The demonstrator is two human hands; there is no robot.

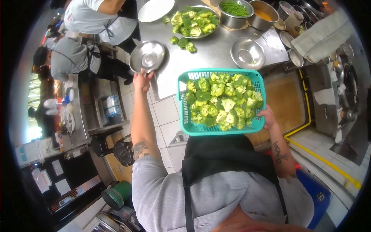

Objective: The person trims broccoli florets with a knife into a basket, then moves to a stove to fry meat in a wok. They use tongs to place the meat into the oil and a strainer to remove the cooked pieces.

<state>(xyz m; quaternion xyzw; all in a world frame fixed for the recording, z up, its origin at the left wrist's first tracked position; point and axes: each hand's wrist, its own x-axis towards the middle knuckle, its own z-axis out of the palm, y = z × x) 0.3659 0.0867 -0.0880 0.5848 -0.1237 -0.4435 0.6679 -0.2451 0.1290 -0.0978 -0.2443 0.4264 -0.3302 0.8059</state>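
Observation:
My left hand (142, 80) grips the near rim of a metal bowl (147, 58) at the left corner of the steel table. Nothing lies inside that bowl. With my right hand (267, 117) I hold the right side of a teal plastic basket (222, 132), its fingers closed on the rim. Broccoli florets (226, 102) fill the basket, which is in front of my apron at the table's near edge. Farther back, a large bowl (201, 36) holds more broccoli. A few loose florets (184, 43) lie on the table beside it.
On the steel table (174, 73) stand another metal bowl (247, 53), a pot of green beans (235, 11), a pot with orange contents (264, 15) and a white plate (155, 9). Two people (73, 58) stand at the left. A yellow pipe (324, 155) runs along the right.

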